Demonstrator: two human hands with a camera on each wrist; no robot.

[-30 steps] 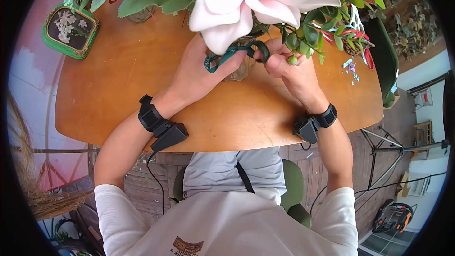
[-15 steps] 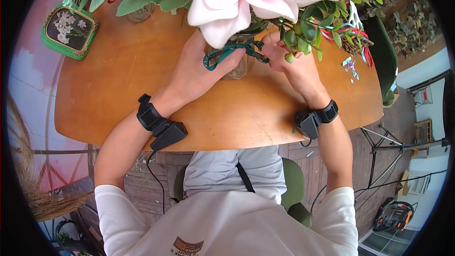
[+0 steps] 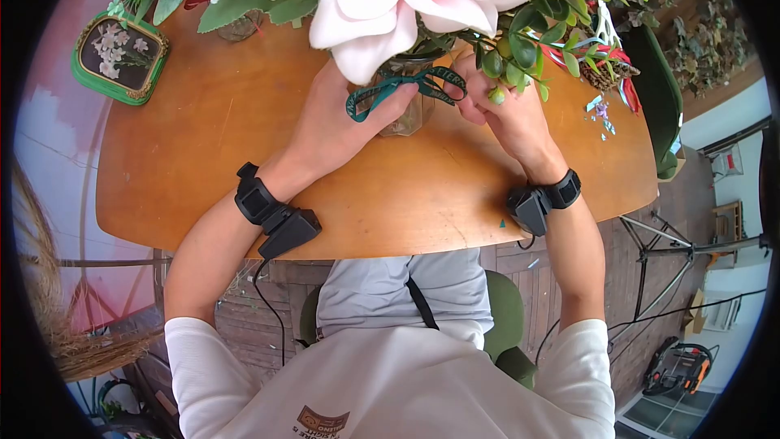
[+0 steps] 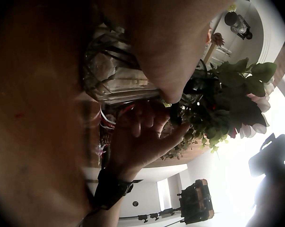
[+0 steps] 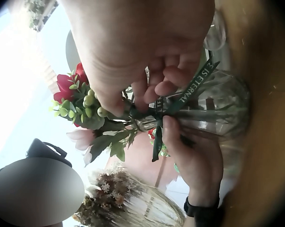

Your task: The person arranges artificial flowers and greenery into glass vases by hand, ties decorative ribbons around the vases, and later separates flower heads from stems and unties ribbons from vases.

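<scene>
Head view: green ribbon (image 3: 421, 79), looped as a bow, sits upper middle of the frame at the neck of the glass vase (image 3: 406, 120). Left hand (image 3: 345, 114) pinches it, thumb on the knot; right hand (image 3: 509, 120) has fingers curled on the right-hand loop (berries (image 3: 496, 96) partly mask the pinch). Judged best: pin the knot, ease the loop sideways, match both loops. Flower (image 3: 382, 20) broad-petalled, matte; bench (image 3: 390, 203) smooth, scratched wood.

Left wrist view: vase faceted, clear, left of centre; left fingers' pinch cannot be told here.

Right wrist view: ribbon flat, pale-lettered, centre; any twist would probably spoil the print.
</scene>
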